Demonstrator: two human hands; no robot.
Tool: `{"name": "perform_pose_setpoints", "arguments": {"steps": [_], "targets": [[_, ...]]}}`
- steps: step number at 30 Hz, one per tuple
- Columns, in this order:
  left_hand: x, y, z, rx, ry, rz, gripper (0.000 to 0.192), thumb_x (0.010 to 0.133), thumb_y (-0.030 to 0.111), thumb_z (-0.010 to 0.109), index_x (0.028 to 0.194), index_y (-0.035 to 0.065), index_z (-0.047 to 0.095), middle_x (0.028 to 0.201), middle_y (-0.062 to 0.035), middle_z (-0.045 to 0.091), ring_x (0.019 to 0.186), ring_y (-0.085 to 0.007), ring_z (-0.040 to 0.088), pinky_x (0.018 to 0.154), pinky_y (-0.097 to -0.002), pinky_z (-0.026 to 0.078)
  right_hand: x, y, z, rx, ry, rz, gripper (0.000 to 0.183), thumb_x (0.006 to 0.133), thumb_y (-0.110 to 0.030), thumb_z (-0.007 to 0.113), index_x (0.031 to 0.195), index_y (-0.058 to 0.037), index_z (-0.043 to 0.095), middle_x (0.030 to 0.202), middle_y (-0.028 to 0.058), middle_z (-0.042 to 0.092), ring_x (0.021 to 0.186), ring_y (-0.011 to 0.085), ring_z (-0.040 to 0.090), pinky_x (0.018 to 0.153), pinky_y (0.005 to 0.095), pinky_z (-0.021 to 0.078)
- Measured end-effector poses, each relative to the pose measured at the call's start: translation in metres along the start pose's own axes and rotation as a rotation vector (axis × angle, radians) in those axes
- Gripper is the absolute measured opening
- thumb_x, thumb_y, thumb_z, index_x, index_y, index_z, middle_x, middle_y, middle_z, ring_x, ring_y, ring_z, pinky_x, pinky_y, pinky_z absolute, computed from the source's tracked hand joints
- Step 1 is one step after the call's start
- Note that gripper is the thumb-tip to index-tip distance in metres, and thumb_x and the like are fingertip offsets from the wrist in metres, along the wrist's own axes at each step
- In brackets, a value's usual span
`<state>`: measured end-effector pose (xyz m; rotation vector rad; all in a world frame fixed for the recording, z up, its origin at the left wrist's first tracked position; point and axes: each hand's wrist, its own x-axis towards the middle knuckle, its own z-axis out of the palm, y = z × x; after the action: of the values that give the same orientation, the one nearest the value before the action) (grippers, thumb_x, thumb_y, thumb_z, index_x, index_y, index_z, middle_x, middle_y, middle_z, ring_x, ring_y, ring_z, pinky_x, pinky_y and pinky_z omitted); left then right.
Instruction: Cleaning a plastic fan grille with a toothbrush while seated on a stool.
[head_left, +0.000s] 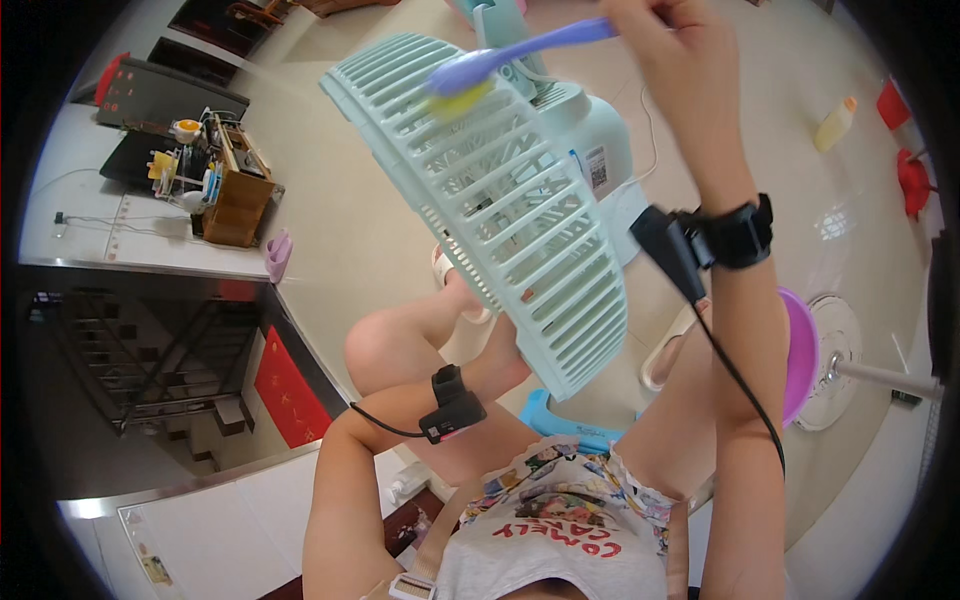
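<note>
A mint-green fan grille (499, 195) with long slots stands tilted before me, next to the fan's motor housing (609, 142). My left hand (511, 356) reaches to the grille's lower rim and grips it. Most of its fingers are hidden behind the slats. Up at the top, my right hand (679, 37) holds the purple handle of a brush (517, 54). The brush's yellow bristles (459, 101) are against or just over the grille's upper slats, blurred; exact contact cannot be told.
A blue plastic piece (577, 426) lies between my legs. To the right are a purple basin (801, 356), a round white base with a pole (829, 367) and a yellowish bottle (836, 124). A white cord (652, 142) trails behind the fan. Stairs (165, 360) lie left.
</note>
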<state>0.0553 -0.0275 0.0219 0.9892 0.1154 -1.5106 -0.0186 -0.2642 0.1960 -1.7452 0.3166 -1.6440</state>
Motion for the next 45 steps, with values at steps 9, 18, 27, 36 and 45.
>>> {"name": "perform_pose_setpoints", "arguments": {"steps": [9, 18, 27, 36, 45], "targets": [[-0.004, 0.002, -0.006, -0.019, 0.032, 0.001, 0.037, 0.094, 0.027, 0.038, 0.121, 0.0038, 0.047, 0.120, -0.0097, 0.054, 0.107, -0.0199, 0.055, 0.094, -0.0341, 0.045, -0.002, 0.002, 0.000, -0.033, -0.005, 0.026, 0.026, 0.083, -0.003, 0.056, 0.060, -0.0042, 0.043, 0.057, -0.0045, 0.041, 0.055, 0.0025, 0.037, 0.049, 0.0198, 0.0311], [0.002, -0.005, -0.011, -0.019, -0.028, -0.062, 0.037, 0.094, 0.027, 0.039, 0.123, 0.0033, 0.045, 0.119, -0.0097, 0.054, 0.107, -0.0195, 0.055, 0.093, -0.0328, 0.046, 0.007, 0.000, -0.010, -0.011, 0.032, 0.129, 0.026, 0.084, -0.005, 0.054, 0.061, -0.0037, 0.044, 0.056, -0.0036, 0.043, 0.056, 0.0024, 0.038, 0.049, 0.0202, 0.0318], [0.004, -0.005, -0.011, -0.030, -0.024, -0.062, 0.037, 0.094, 0.026, 0.039, 0.123, 0.0039, 0.045, 0.119, -0.0097, 0.054, 0.108, -0.0190, 0.055, 0.094, -0.0329, 0.045, 0.003, 0.023, -0.016, 0.028, 0.018, 0.168, 0.025, 0.083, -0.007, 0.056, 0.061, -0.0024, 0.045, 0.056, -0.0030, 0.043, 0.056, 0.0033, 0.039, 0.049, 0.0205, 0.0313], [-0.005, 0.000, -0.001, 0.021, 0.022, -0.068, 0.036, 0.095, 0.029, 0.039, 0.121, 0.0053, 0.047, 0.117, -0.0092, 0.055, 0.106, -0.0189, 0.055, 0.092, -0.0334, 0.045, 0.004, 0.010, -0.015, -0.028, 0.060, 0.101, 0.022, 0.082, -0.004, 0.056, 0.063, -0.0036, 0.045, 0.056, -0.0023, 0.042, 0.057, 0.0035, 0.040, 0.051, 0.0205, 0.0327], [-0.002, -0.004, -0.007, 0.034, 0.010, -0.059, 0.037, 0.095, 0.032, 0.039, 0.120, 0.0060, 0.047, 0.118, -0.0090, 0.053, 0.109, -0.0187, 0.052, 0.094, -0.0338, 0.043, 0.005, 0.017, -0.019, -0.060, 0.009, 0.109, 0.021, 0.083, -0.003, 0.053, 0.064, -0.0030, 0.045, 0.059, -0.0014, 0.045, 0.057, 0.0044, 0.043, 0.053, 0.0204, 0.0356]]}}
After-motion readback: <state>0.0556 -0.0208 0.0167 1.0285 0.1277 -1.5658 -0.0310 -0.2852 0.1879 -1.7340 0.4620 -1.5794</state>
